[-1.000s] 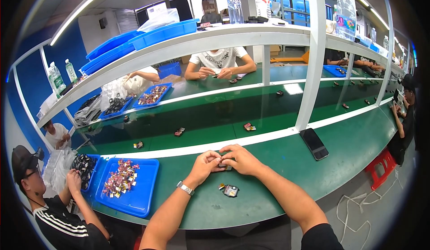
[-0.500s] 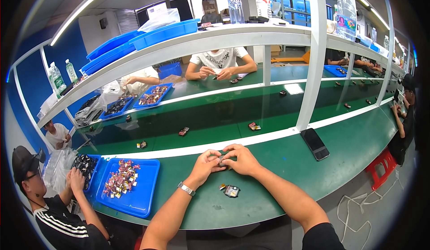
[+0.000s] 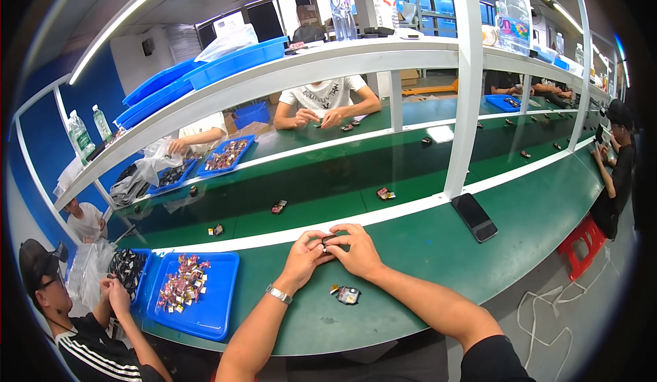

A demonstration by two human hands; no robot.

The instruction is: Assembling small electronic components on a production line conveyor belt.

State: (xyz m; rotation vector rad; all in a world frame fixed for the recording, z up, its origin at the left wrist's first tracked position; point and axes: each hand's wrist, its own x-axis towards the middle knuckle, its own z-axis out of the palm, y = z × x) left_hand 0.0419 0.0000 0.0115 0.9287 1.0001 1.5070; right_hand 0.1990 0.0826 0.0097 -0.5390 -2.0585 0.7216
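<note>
Between the fingertips of both hands is a small black electronic piece (image 3: 329, 240), partly covered by the fingers, with a light spot at its lower edge. My left hand (image 3: 304, 260), a metal-band watch on its wrist, grips the piece from the left. From the other side my right hand (image 3: 357, 252) pinches it, thumb and fingers bent round it. Closer to me on the green table (image 3: 404, 293) lies a small device (image 3: 348, 295) with a grey face and dark rim, a yellow-and-dark part attached beside it.
At left a blue tray (image 3: 205, 319) holds many small reddish parts with yellow and white ends. A black phone (image 3: 474, 218) lies at right by a white post (image 3: 465, 108). Beyond the white strip, a green belt (image 3: 315, 204) carries scattered pieces. A co-worker (image 3: 89, 334) sits at far left.
The whole view has shifted slightly. Both hands still grip the small piece; my fingers have moved around it, and more of its black surface shows. The device on the table stays put.
</note>
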